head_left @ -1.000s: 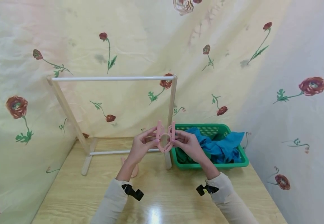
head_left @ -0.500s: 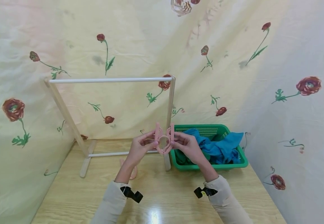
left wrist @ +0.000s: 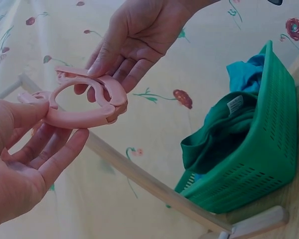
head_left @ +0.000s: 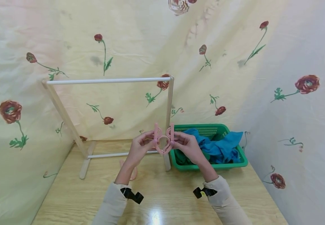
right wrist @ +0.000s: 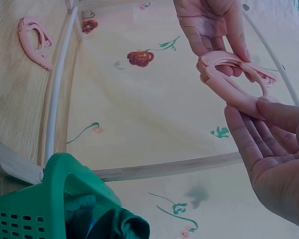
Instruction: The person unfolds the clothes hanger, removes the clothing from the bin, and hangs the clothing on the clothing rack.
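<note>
Both hands hold one pink folding hanger in front of the rack's right post. My left hand pinches one arm of it between thumb and fingers; my right hand pinches the other arm. In the head view the two arms stand nearly upright, with a round opening between them. The left wrist view shows the hanger as a ring with a hinge joint at the side away from the fingers. A second pink hanger lies on the table, partly hidden behind the left forearm in the head view.
A wooden rack with a white top bar stands at the back left. Right of it sits a green basket with blue cloth and dark green cloth. Behind the wooden table hangs a flowered curtain.
The head view has shifted slightly, so the scene sits a little further left. Both hands keep their grip, and the hanger's two arms look slightly farther apart.
</note>
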Available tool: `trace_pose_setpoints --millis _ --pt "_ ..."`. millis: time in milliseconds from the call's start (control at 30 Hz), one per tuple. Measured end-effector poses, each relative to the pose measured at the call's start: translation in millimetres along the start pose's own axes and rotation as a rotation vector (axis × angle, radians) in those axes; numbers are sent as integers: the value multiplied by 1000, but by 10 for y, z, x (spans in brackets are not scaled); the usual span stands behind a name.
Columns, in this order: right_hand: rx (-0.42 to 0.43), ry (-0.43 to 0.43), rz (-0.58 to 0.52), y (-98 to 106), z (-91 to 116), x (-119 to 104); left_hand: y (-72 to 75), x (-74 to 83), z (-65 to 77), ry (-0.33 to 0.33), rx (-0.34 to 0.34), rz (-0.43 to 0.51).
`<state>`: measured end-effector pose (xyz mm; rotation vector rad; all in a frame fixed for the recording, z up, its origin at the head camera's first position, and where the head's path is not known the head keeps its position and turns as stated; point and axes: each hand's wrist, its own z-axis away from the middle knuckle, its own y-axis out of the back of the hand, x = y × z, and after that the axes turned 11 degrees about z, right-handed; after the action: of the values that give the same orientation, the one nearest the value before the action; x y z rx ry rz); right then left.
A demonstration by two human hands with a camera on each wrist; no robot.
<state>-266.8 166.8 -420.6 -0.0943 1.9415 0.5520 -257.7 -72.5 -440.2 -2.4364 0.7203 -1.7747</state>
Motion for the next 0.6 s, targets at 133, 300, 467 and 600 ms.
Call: trace_pose_setpoints --millis 133,300,467,600 --pt "6 0 6 11 -19 -10 -7 16 -22 0 9 1" --pt "18 5 -3 31 -20 -26 -23 43 -46 -7 12 8" --pt "39 11 -14 34 -14 -34 -26 53 -43 -18 16 26" --pt "61 -1 -36 29 -5 -36 -15 47 -42 -32 17 29"
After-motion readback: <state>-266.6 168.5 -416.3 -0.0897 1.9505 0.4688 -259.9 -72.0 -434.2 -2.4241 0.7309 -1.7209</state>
